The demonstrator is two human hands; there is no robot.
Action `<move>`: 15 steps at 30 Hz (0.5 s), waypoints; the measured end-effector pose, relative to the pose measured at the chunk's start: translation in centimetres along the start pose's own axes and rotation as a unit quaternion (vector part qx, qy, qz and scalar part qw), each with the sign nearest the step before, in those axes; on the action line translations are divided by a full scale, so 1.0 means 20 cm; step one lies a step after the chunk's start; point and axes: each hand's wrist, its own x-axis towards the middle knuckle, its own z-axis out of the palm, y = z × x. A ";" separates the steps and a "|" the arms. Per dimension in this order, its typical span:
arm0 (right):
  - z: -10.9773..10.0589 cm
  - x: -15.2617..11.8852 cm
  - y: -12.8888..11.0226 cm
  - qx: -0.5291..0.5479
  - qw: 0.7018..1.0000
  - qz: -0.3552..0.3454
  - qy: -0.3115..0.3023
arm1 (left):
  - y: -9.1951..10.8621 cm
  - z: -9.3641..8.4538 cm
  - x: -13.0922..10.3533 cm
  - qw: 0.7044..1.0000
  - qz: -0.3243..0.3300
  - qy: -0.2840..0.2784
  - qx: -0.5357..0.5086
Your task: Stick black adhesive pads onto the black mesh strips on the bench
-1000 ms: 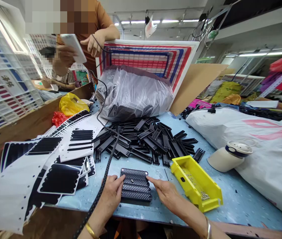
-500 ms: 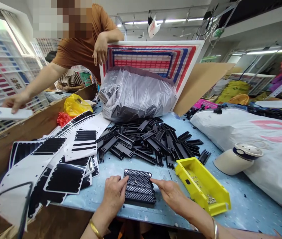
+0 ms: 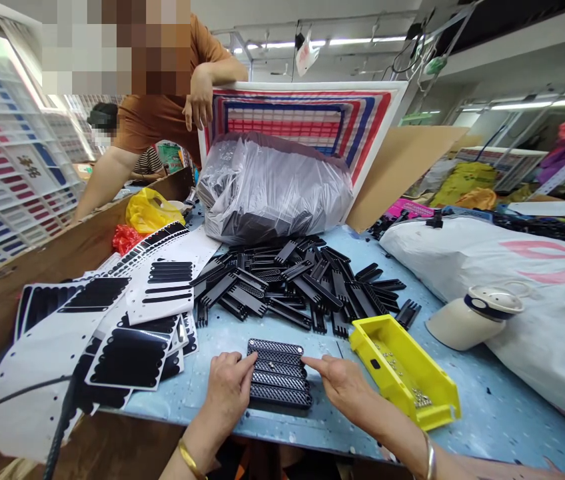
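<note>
A yellow bin (image 3: 390, 383) is positioned on the blue table (image 3: 502, 393), with small metal parts (image 3: 420, 398) collected at its near end. To the left of the bin, a panel of black perforated strips (image 3: 280, 388) is laid flat, its strips aligned side by side; a small metal piece (image 3: 271, 365) is seen on its upper face. The right hand (image 3: 345, 383) is located between the bin and the panel, its index finger extended to the panel's edge facing the bin. The left hand (image 3: 227, 383) is located at the panel's edge away from the bin, with one digit extended to that edge. The remaining fingers of both hands are curled; whether anything is enclosed in them cannot be told. Loose black pieces (image 3: 307, 280) are heaped behind and left of the bin. A cream bottle (image 3: 462, 323) is placed, tilted, right of the bin.
</note>
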 end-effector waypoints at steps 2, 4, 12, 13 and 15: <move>-0.01 0.00 -0.01 -0.031 0.999 -0.015 0.001 | 0.00 0.00 0.00 1.000 0.000 0.002 -0.002; -0.02 0.00 -0.03 -0.038 0.999 -0.027 0.003 | 0.00 0.01 0.00 1.000 0.000 0.004 -0.004; 0.09 -0.06 0.00 -0.072 0.996 -0.053 -0.001 | -0.01 0.01 -0.01 1.000 0.004 0.003 0.003; 0.12 -0.08 0.01 -0.067 0.996 -0.057 -0.001 | -0.01 0.01 -0.01 1.000 0.004 0.003 0.005; 0.16 -0.09 0.03 -0.054 0.997 -0.060 -0.010 | -0.01 0.01 -0.01 1.000 0.005 0.005 0.008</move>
